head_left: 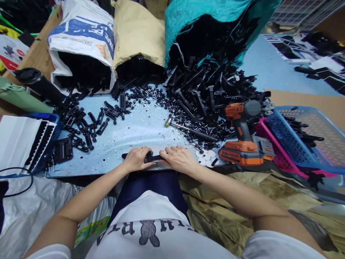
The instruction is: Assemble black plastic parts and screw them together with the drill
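Note:
Near the table's front edge, my left hand [138, 158] and my right hand [178, 158] grip a long black plastic part [156, 158] between them. The fingers of both hands are closed on it, and they cover much of its length. One dark end sticks out to the left of my left hand. Just beyond my hands lies a small hammer [188, 129] with a brass-coloured head and a black handle. Loose screws and small black pieces [151, 95] are scattered farther back. White round discs [206, 157] lie to the right of my right hand.
An orange cordless drill [239, 146] stands at the right, beside a blue basket [320, 133] and a pink one. Three open sacks line the back: white [83, 46], tan [138, 32] and teal [185, 21]. Black links [81, 124] and a tumbler [40, 84] are at left.

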A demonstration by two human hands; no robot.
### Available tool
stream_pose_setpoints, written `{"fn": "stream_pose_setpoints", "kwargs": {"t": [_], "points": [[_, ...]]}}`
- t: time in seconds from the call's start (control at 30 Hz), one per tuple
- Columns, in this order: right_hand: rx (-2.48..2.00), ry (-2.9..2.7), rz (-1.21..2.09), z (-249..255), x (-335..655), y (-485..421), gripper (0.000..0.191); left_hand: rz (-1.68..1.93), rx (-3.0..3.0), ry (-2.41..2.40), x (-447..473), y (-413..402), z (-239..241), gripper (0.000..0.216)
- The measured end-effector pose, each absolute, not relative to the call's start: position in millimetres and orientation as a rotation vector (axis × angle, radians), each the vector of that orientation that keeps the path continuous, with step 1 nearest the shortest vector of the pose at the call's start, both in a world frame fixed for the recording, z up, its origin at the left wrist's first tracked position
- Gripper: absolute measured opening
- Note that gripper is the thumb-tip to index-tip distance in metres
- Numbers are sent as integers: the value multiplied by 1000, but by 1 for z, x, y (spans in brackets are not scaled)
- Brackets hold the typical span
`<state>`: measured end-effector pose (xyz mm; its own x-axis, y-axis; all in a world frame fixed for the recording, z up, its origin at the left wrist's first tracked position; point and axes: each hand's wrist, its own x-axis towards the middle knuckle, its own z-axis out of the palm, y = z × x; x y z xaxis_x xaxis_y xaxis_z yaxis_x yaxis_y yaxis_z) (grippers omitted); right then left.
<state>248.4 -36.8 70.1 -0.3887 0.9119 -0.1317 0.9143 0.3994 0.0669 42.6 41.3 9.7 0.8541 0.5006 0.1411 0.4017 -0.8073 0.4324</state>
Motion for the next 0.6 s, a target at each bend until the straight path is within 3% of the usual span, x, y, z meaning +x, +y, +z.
{"fn": "stream_pose_setpoints", "kwargs": {"t": [0.17, 0.27, 0.33, 0.4, 0.6], "points": [[1721, 2632, -47, 29, 268, -39, 41, 235, 2610, 629, 69, 75, 13, 59], [1748, 2700, -36, 12, 275, -46, 40, 328, 2540, 1111, 93, 142, 18, 36], [1779, 2706, -68, 9, 276, -49, 40, 323, 2494, 1547, 104, 191, 21, 35], [1810, 2722, -110, 13, 280, -41, 38, 272, 2486, 1683, 110, 227, 21, 37], [2272, 2432, 10, 35, 315, 81, 26, 296, 2580, 1554, 112, 231, 17, 30]]}}
